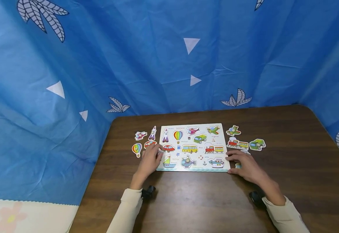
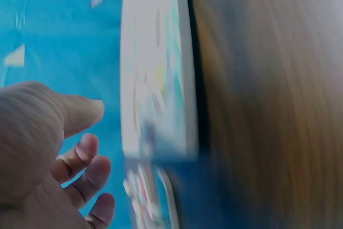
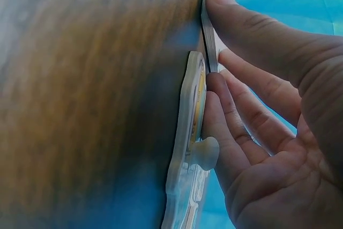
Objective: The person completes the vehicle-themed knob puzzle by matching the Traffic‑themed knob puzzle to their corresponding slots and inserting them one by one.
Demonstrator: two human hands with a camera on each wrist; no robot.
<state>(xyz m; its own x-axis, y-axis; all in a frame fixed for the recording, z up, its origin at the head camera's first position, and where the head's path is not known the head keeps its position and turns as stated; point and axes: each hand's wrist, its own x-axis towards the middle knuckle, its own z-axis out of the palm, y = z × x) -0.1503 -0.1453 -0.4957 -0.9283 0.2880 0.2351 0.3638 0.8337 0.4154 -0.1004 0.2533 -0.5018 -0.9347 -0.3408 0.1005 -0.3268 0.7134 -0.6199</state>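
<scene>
A pale picture puzzle board (image 1: 203,131) with printed vehicles lies flat on the brown table. My left hand (image 1: 150,159) is over its left edge, beside a red car piece (image 1: 150,144) that it partly covers. In the left wrist view, the left thumb and fingers are apart with nothing between them. My right hand (image 1: 246,166) touches the board's right edge near the front corner. Seen from the right wrist, the thumb (image 3: 252,22) and fingertips rest along that edge, fingers extended. Close to these fingers lies a knobbed piece (image 3: 185,159), its picture mostly out of sight.
Left of the board are helicopter (image 1: 140,136), rocket (image 1: 152,133) and balloon (image 1: 136,148) pieces. To the right lie plane (image 1: 233,130), train (image 1: 237,143) and truck (image 1: 257,144) pieces, plus others partly hidden by the right hand. A blue curtain (image 1: 163,64) hangs behind the table (image 1: 187,200).
</scene>
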